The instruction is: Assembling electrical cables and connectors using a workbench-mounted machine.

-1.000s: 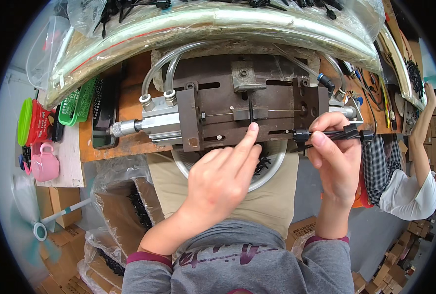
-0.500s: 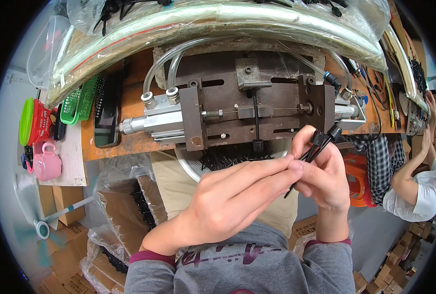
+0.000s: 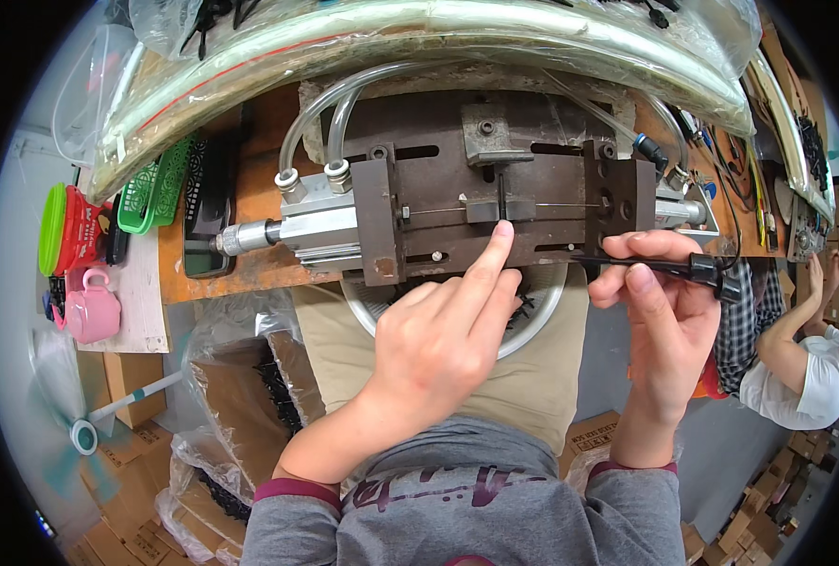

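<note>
My left hand (image 3: 448, 325) has its index finger stretched out, its tip at the front of the small metal block (image 3: 523, 208) in the middle of a dark metal fixture (image 3: 419, 250). A thin black rod (image 3: 501, 189) lies across that block and runs down to the fingertip; its near end is hidden by the hand. The other fingers are partly bent, with nothing visible in them. Off to the right, my right hand (image 3: 669, 321) is closed on slim black rods with thick heads (image 3: 669, 267), held sideways between thumb and fingers. How many rods it holds is unclear.
Silver cylinders (image 3: 320, 231) with clear hoses flank the fixture. Below it, a white-rimmed basin (image 3: 537, 330) of black pieces sits at my lap. Plastic-lined cartons (image 3: 235, 377) stand at lower left, a pink cup (image 3: 92, 311) at far left. Another person (image 3: 797, 377) sits at right.
My hands have parted. The left went up and left to the fixture's middle, its index finger now extended; the right moved right, turning the black rods sideways. The fixture's cylinder rods have shifted.
</note>
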Tool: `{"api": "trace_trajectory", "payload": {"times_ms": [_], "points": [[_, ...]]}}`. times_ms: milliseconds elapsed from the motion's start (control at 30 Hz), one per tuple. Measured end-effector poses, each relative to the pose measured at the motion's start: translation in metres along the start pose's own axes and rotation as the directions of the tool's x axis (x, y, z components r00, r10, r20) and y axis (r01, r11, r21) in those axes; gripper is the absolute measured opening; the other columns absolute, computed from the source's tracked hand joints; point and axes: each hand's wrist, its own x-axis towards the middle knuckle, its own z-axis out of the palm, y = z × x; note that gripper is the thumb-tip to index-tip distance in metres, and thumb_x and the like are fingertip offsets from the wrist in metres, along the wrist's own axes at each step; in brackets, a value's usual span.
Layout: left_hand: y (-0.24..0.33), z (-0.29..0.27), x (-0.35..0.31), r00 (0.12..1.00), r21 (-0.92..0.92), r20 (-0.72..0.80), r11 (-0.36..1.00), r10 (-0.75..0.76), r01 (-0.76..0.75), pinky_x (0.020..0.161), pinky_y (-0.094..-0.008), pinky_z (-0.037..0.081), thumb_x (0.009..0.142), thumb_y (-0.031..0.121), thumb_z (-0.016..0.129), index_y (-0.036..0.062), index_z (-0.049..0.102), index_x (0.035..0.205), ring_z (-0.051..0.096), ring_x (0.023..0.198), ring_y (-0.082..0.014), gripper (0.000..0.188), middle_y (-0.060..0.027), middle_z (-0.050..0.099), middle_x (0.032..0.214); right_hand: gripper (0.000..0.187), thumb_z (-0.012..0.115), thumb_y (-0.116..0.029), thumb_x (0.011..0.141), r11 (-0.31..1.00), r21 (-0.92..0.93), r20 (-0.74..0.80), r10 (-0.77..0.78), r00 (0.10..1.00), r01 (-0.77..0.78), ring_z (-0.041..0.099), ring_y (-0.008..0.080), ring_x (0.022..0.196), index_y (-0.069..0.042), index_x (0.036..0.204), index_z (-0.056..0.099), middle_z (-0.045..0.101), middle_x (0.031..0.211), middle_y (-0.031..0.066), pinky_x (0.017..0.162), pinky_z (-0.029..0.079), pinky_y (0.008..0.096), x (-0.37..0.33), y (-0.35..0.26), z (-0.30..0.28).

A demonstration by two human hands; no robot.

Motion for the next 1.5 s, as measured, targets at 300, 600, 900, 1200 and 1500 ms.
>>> {"api": "trace_trajectory", "payload": {"times_ms": [300, 600, 900, 1200, 1500], "points": [[0.001, -0.005, 0.01, 0.998, 0.111, 0.056, 0.994, -0.009, 0.002, 0.058, -0.027, 0.049, 0.073, 0.013, 0.087, 0.0038, 0.075, 0.101, 0.065, 0.065, -0.0151, 0.032, -0.0111, 0.074, 0.123, 0.032, 0.089, 0.004, 0.071, 0.498, -0.703, 0.261, -0.483, 0.836, 0.508, 0.074, 0.0229, 0.086, -0.004, 0.099, 0.076, 0.077, 0.099, 0.0145, 0.07, 0.06, 0.0302, -0.011, -0.002, -0.006], [0.015, -0.025, 0.003, 0.995, -0.704, 0.054, 0.704, -0.08, 0.095, 0.07, -0.0307, 0.06, 0.076, 0.003, 0.086, -0.0021, 0.07, 0.121, 0.072, 0.079, -0.0207, 0.048, -0.0126, 0.072, 0.098, 0.032, 0.074, -0.003, 0.074, 0.168, -0.59, 0.607, -0.554, 0.571, 0.79, 0.074, 0.0284, 0.076, 0.01, 0.103, 0.074, 0.073, 0.104, 0.0255, 0.064, 0.062, 0.0333, -0.009, 0.015, 0.006], [0.014, -0.027, 0.0, 0.993, -0.425, -0.079, 0.904, -0.086, 0.045, 0.067, -0.0317, 0.059, 0.07, -0.004, 0.085, -0.0035, 0.074, 0.11, 0.071, 0.081, -0.0254, 0.042, -0.0134, 0.071, 0.096, 0.029, 0.077, 0.001, 0.077, 0.234, -0.648, 0.535, -0.538, 0.651, 0.725, 0.076, 0.0314, 0.091, 0.009, 0.105, 0.074, 0.073, 0.109, 0.024, 0.079, 0.066, 0.0364, -0.006, 0.019, 0.01], [0.001, -0.003, 0.005, 1.0, 0.056, 0.017, 0.998, 0.017, -0.018, 0.072, -0.0315, 0.055, 0.071, 0.008, 0.084, 0.0017, 0.075, 0.101, 0.07, 0.08, -0.0205, 0.032, -0.0134, 0.071, 0.127, 0.085, 0.081, -0.053, 0.084, 0.895, -0.229, 0.133, -0.36, 0.923, 0.382, 0.07, 0.0398, 0.114, 0.011, 0.134, 0.056, 0.058, 0.135, 0.0286, 0.098, 0.059, 0.043, -0.01, 0.012, 0.002], [0.0, -0.012, 0.018, 0.994, 0.087, 0.072, 0.993, 0.078, -0.084, 0.063, -0.0301, 0.052, 0.077, 0.006, 0.076, -0.0033, 0.074, 0.097, 0.064, 0.065, -0.0166, 0.022, -0.0188, 0.073, 0.121, 0.058, 0.091, 0.001, 0.068, 0.923, -0.094, 0.125, -0.36, 0.925, 0.372, 0.07, 0.0398, 0.114, 0.007, 0.117, 0.06, 0.056, 0.137, 0.0331, 0.097, 0.06, 0.0415, -0.009, 0.006, -0.008]]}}
